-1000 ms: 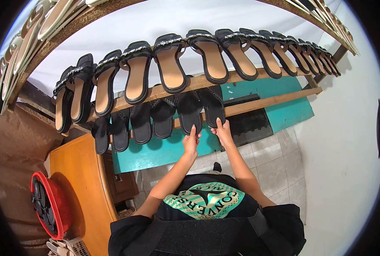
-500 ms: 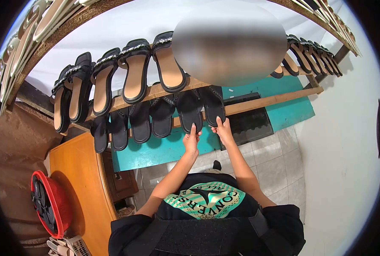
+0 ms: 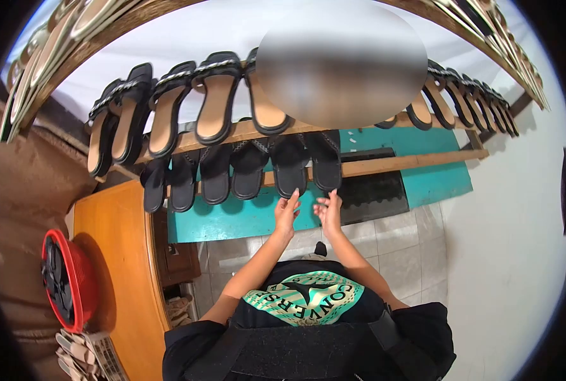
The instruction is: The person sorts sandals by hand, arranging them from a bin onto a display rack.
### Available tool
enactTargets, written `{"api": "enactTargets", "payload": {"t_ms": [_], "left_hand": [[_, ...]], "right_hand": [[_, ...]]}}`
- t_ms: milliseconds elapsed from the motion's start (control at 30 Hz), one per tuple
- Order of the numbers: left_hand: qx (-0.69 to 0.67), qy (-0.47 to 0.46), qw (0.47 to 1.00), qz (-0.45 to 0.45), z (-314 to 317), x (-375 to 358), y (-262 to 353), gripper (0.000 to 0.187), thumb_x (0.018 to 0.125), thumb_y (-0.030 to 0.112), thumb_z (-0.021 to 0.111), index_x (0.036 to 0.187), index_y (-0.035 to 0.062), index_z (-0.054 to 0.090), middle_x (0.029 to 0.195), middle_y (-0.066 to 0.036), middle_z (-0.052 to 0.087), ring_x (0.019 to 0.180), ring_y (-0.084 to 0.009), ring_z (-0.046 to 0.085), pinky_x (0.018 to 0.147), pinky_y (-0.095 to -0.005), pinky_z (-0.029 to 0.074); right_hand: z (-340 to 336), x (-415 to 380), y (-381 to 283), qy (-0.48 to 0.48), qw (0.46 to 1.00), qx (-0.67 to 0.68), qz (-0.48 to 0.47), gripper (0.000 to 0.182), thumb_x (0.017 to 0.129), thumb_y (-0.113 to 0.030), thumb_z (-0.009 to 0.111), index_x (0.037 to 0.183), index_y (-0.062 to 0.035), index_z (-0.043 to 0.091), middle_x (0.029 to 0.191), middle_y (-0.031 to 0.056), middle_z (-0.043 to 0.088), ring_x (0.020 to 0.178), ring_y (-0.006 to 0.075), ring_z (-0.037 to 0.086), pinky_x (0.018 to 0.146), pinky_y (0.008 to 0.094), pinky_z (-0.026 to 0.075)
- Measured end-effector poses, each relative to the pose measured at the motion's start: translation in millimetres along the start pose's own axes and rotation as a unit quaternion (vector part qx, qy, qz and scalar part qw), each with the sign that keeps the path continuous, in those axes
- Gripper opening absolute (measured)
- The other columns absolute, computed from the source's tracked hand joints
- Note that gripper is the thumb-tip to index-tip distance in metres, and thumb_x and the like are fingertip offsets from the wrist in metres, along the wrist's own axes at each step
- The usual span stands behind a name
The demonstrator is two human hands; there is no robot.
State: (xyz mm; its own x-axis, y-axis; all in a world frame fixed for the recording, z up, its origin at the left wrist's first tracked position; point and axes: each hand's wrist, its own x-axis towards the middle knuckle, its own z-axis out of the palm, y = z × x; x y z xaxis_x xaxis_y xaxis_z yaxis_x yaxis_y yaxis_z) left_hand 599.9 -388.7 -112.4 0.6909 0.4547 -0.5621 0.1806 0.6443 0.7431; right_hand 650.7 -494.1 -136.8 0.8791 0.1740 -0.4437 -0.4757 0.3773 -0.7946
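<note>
Two black sandals hang side by side at the right end of the lower row on the wooden rack: a left one [image 3: 291,171] and a right one [image 3: 326,168]. Just under the heel of the left sandal is my left hand [image 3: 286,216], fingers loosely bent and apart, thumb pointing up at the heel edge. My right hand [image 3: 329,214] is below the other sandal's heel, its fingers spread and nothing visible in them. Whether either fingertip still touches a heel is hard to tell.
An upper rail [image 3: 232,132] carries black sandals with tan insoles and braided straps. Light-coloured footwear [image 3: 48,63] lines the top shelf. At left, a red basket [image 3: 83,282] of black items stands on an orange-brown table [image 3: 121,254]. A blurred oval hides the rack's middle.
Both hands have come off the two lower-row sandals and dropped slightly below their heels. The sandals stay on the rack. The view has shifted a little.
</note>
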Motion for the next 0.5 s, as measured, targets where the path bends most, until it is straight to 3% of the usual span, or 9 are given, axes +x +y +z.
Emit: {"api": "enactTargets", "payload": {"t_ms": [133,200,300,500], "left_hand": [[-0.049,0.051,0.996,0.059,-28.0,-15.7,0.7,0.045,0.069,0.034,0.067,0.1,0.0075,0.047,0.081,0.003,0.049,0.074,-0.006,0.047,0.063,-0.0207,0.037],[-0.085,0.09,0.987,0.106,-51.1,-22.7,3.6,0.053,0.069,0.032,0.066,0.108,0.0049,0.042,0.084,0.0,0.049,0.073,-0.0064,0.047,0.063,-0.0219,0.04],[-0.13,0.153,0.972,0.126,-88.5,-45.7,18.8,0.045,0.074,0.027,0.062,0.107,0.0047,0.043,0.097,-0.003,0.047,0.085,-0.0106,0.045,0.068,-0.0218,0.04],[-0.182,0.288,0.907,0.249,-188.9,-82.4,34.3,0.039,0.075,0.025,0.062,0.105,0.0068,0.045,0.093,0.0,0.05,0.078,-0.0054,0.047,0.063,-0.0184,0.038]], "right_hand": [[20.7,-40.0,32.4,-0.088,0.985,-0.105,0.104,0.051,0.082,-0.051,0.034,0.108,-0.0074,0.032,0.084,0.0072,0.046,0.062,0.0145,0.05,0.054,0.0248,0.042],[35.7,-52.7,51.9,-0.259,0.936,-0.17,0.166,0.045,0.084,-0.05,0.031,0.099,-0.0075,0.036,0.082,0.0073,0.046,0.057,0.0128,0.05,0.05,0.0227,0.043],[69.7,-66.1,77.6,-0.349,0.897,-0.237,0.131,0.045,0.084,-0.05,0.029,0.098,-0.0076,0.038,0.082,0.0065,0.047,0.057,0.0121,0.05,0.05,0.022,0.043],[146.1,-105.1,119.4,-0.486,0.809,-0.277,0.181,0.052,0.085,-0.051,0.023,0.101,-0.0046,0.043,0.081,0.0052,0.049,0.064,0.0106,0.049,0.056,0.0235,0.042]]}}
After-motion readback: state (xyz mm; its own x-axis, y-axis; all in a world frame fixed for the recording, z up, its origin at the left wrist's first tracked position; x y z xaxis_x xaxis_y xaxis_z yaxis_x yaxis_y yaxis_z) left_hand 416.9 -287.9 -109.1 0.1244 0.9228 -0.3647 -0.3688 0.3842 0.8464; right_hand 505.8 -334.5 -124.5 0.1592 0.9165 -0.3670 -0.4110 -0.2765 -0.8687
